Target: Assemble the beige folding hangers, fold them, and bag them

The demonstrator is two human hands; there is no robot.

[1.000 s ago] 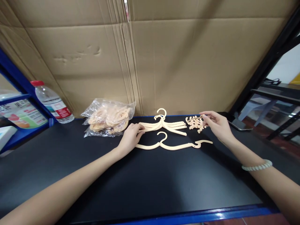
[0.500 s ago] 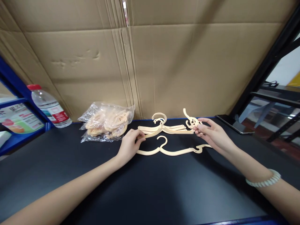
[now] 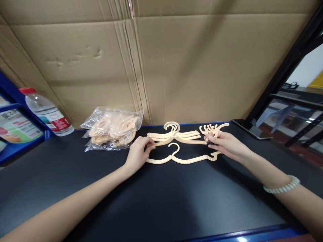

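Several cream-coloured hangers [image 3: 188, 135] lie spread in a fanned stack on the black table, their hooks bunched together in the middle. My left hand [image 3: 138, 151] pinches the left end of the nearest hanger in that stack. At the stack's right end, my right hand [image 3: 227, 144] has its thumb and fingers closed on a curved hanger end piece [image 3: 222, 127], beside a row of small curled hook ends [image 3: 208, 128]. In front of the stack a separate hanger [image 3: 189, 161] lies flat; its left end goes behind my left hand, its right tail under my right.
Clear plastic bags of cream-coloured parts [image 3: 113, 129] lie left of the hangers. A water bottle [image 3: 49, 114] leans at the far left by a blue rack. A phone-like flat device [image 3: 251, 129] rests at the back right. Cardboard [image 3: 202, 67] stands behind the table [image 3: 164, 198].
My right hand has turned the end piece so that its tip points right instead of up. The row of small hooks is now fanned out. My left hand keeps its pinch.
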